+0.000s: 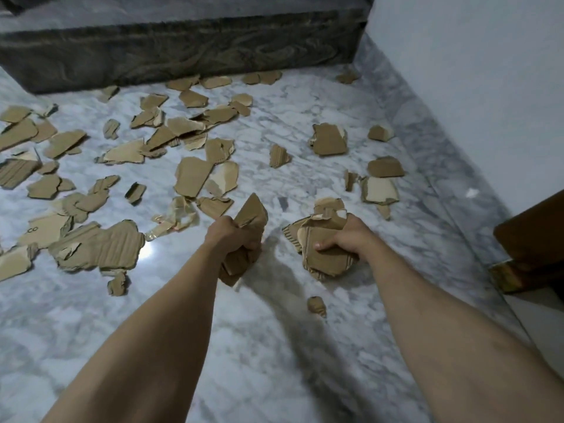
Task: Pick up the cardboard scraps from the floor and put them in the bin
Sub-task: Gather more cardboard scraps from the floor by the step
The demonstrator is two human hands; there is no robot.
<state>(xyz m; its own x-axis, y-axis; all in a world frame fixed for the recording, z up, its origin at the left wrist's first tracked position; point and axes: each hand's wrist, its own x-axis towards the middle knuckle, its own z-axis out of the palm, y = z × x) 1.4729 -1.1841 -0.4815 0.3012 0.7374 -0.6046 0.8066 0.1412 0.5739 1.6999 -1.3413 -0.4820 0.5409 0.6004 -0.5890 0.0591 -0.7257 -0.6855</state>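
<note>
Both the left hand and right hand clutch bunches of cardboard scraps, the rest littering the marble floor: light, stiff, likely easiest pinched by their torn edges.

Glossy marble floor (matt cardboard scraps).

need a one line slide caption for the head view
Left hand and right hand each grip a bundle of cardboard scraps above a marble floor littered with more.

Two hands — each holding a bundle; several dozen cardboard scraps on the floor.
</note>
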